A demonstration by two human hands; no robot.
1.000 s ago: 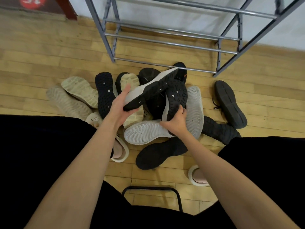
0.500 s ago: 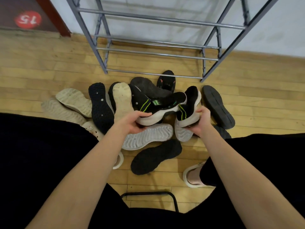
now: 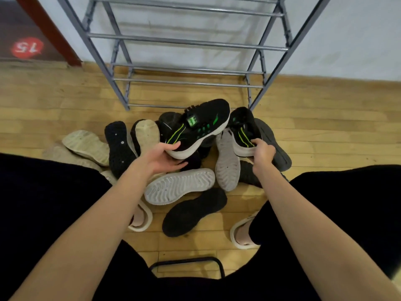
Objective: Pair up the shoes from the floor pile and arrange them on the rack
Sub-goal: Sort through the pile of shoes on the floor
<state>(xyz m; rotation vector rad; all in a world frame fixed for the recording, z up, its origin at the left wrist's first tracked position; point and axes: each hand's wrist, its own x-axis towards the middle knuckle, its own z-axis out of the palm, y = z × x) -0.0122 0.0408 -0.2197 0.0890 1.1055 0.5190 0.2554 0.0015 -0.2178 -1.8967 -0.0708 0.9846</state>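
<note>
My left hand [image 3: 163,158] grips the heel of a black sneaker [image 3: 201,124] with green stripes and a white sole, held upright above the pile. In my right hand [image 3: 261,152] is its matching black-and-green sneaker [image 3: 244,132], also held by the heel, toe pointing away. Both shoes hover side by side, just in front of the grey metal shoe rack [image 3: 186,42]. Under them lies the floor pile: a white-soled shoe [image 3: 180,185], a grey-soled shoe [image 3: 226,161], a black shoe [image 3: 193,211] and several others, mostly sole up.
The rack's shelves are bare bars against a white wall. Cream-soled shoes [image 3: 86,145] and a black-soled shoe [image 3: 119,146] lie at the left of the pile. A dark shoe [image 3: 275,146] lies at the right. My slippered feet [image 3: 244,234] and a black stool frame [image 3: 186,262] are near me.
Both sneakers were turned from sole up to upright and lifted from the pile toward the rack. The view has tilted up, showing more of the rack.
</note>
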